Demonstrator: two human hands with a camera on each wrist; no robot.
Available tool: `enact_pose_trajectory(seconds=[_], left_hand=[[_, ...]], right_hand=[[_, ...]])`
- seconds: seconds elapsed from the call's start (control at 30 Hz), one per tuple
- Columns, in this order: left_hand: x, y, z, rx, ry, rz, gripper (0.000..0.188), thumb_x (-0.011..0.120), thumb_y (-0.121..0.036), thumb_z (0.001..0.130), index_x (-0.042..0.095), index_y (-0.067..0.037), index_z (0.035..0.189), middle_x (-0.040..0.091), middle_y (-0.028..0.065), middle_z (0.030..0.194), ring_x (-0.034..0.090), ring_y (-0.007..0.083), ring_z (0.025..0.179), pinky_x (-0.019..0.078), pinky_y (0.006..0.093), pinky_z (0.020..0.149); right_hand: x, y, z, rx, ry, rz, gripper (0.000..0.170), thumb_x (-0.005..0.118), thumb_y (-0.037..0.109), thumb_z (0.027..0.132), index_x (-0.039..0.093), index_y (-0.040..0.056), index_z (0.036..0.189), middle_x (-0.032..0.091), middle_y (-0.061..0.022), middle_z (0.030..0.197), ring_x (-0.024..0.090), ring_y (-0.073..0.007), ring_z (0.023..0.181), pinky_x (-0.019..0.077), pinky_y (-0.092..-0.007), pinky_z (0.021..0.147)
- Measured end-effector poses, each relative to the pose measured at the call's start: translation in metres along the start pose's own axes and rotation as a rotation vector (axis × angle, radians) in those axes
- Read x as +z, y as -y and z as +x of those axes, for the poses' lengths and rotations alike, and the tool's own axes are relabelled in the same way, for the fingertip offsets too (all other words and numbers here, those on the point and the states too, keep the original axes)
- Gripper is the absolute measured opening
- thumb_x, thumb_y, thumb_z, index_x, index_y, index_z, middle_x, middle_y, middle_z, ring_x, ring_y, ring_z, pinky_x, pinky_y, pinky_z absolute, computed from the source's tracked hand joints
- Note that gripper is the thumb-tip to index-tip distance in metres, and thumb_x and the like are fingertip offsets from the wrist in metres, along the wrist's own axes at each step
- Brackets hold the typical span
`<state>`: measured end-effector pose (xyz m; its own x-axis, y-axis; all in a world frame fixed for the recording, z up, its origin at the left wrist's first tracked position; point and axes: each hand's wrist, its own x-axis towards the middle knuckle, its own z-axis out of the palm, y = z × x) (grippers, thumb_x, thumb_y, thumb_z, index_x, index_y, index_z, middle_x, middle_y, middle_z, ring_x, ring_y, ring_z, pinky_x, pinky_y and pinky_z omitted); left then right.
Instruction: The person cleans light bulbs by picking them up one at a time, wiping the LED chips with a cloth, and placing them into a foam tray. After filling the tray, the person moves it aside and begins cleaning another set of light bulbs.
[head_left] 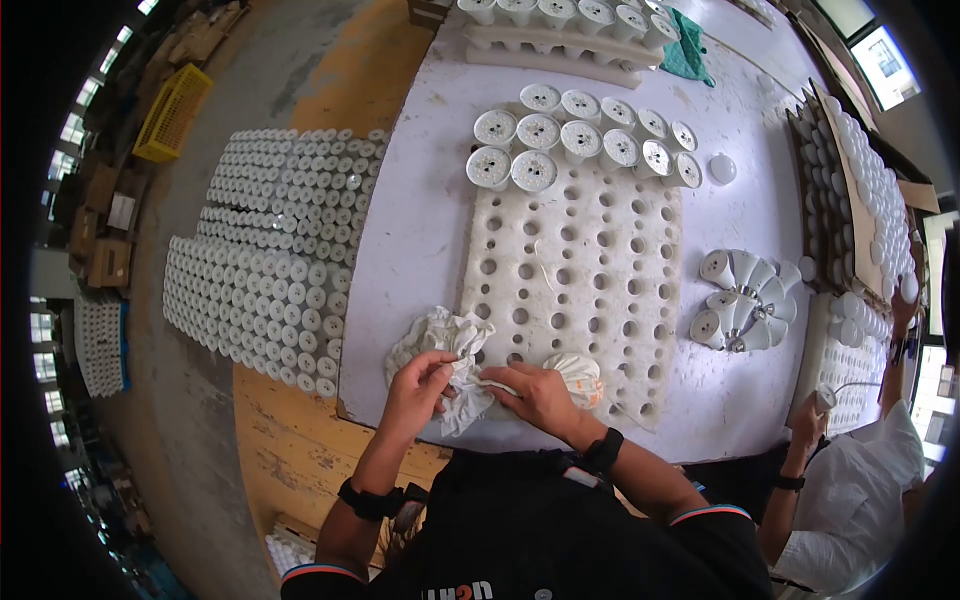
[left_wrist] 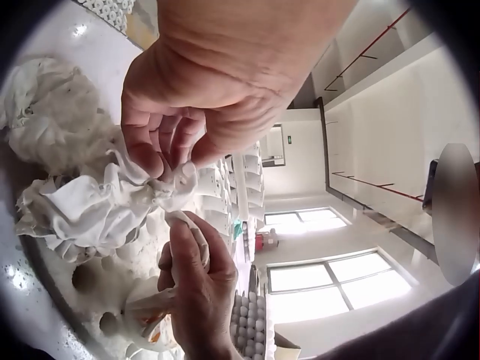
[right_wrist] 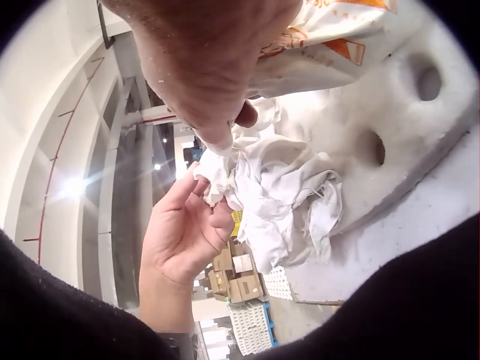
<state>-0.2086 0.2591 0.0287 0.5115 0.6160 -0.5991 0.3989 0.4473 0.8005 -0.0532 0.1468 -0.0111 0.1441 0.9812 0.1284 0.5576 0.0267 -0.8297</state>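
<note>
A crumpled white cloth (head_left: pixel 440 335) lies at the near left corner of a white foam board with holes (head_left: pixel 547 345). My left hand (head_left: pixel 418 390) pinches a gathered edge of it between thumb and fingertips; in the left wrist view the cloth (left_wrist: pixel 90 214) hangs in loose folds below. Close by on the right, my right hand (head_left: pixel 540 397) pinches another part of the cloth (right_wrist: pixel 281 199), its fingertips partly hidden in the right wrist view. Beside the right hand, on the board, sits a whitish plastic bag with orange print (head_left: pixel 580 378).
White lamp cups (head_left: pixel 538 132) stand in rows on the board's far end. Loose white lamp cones (head_left: pixel 745 300) lie right of it. More rows of white parts (head_left: pixel 265 290) stand to the left, beyond the table edge. Another person (head_left: pixel 850 500) works at the right.
</note>
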Motion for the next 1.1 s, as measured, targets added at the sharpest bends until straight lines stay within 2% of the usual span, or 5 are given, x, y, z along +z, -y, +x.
enact_pose_trajectory(seconds=[0.23, 0.3, 0.33, 0.63, 1.1], left_hand=[[-0.009, 0.003, -0.009, -0.069, -0.009, 0.038, 0.021, 0.054, -0.012, 0.083, 0.057, -0.002, 0.102, 0.054, 0.0011, 0.078, 0.048, 0.0056, 0.063, 0.0388, 0.0182, 0.051], [-0.010, 0.018, -0.004, 0.126, 0.032, 0.197, 0.022, 0.056, -0.010, 0.082, 0.055, 0.001, 0.101, 0.054, 0.0007, 0.080, 0.048, 0.0059, 0.068, 0.0406, 0.0182, 0.058], [-0.010, 0.021, -0.003, 0.126, 0.030, 0.196, 0.022, 0.056, -0.010, 0.082, 0.055, 0.001, 0.101, 0.054, 0.0007, 0.080, 0.048, 0.0059, 0.068, 0.0406, 0.0182, 0.058], [-0.007, 0.021, 0.004, 0.083, 0.082, 0.218, 0.022, 0.060, -0.008, 0.080, 0.055, 0.002, 0.098, 0.055, 0.0016, 0.082, 0.049, 0.0055, 0.071, 0.0409, 0.0184, 0.063], [-0.006, 0.005, 0.006, -0.066, 0.175, 0.121, 0.017, 0.058, -0.013, 0.081, 0.058, 0.003, 0.088, 0.056, -0.0012, 0.074, 0.048, 0.0040, 0.065, 0.0394, 0.0186, 0.056]], right_hand=[[0.002, -0.003, 0.001, 0.015, 0.021, 0.048, 0.024, 0.062, 0.013, 0.074, 0.058, 0.0124, 0.097, 0.055, -0.0059, 0.070, 0.057, -0.0228, 0.059, 0.0459, -0.0315, 0.049], [0.003, -0.004, 0.000, 0.006, 0.009, 0.054, 0.024, 0.062, 0.013, 0.075, 0.058, 0.0126, 0.098, 0.055, -0.0061, 0.070, 0.057, -0.0231, 0.059, 0.0460, -0.0320, 0.049], [0.005, -0.005, 0.000, 0.005, 0.011, 0.055, 0.024, 0.062, 0.013, 0.075, 0.058, 0.0126, 0.098, 0.055, -0.0061, 0.070, 0.057, -0.0231, 0.059, 0.0460, -0.0320, 0.049], [0.002, -0.001, -0.002, -0.006, -0.036, 0.015, 0.026, 0.063, 0.013, 0.073, 0.058, 0.0147, 0.099, 0.053, -0.0041, 0.068, 0.056, -0.0211, 0.058, 0.0459, -0.0310, 0.049], [0.003, 0.001, 0.000, -0.041, -0.036, -0.029, 0.028, 0.063, 0.014, 0.073, 0.058, 0.0148, 0.101, 0.054, -0.0026, 0.069, 0.056, -0.0190, 0.058, 0.0459, -0.0296, 0.050]])
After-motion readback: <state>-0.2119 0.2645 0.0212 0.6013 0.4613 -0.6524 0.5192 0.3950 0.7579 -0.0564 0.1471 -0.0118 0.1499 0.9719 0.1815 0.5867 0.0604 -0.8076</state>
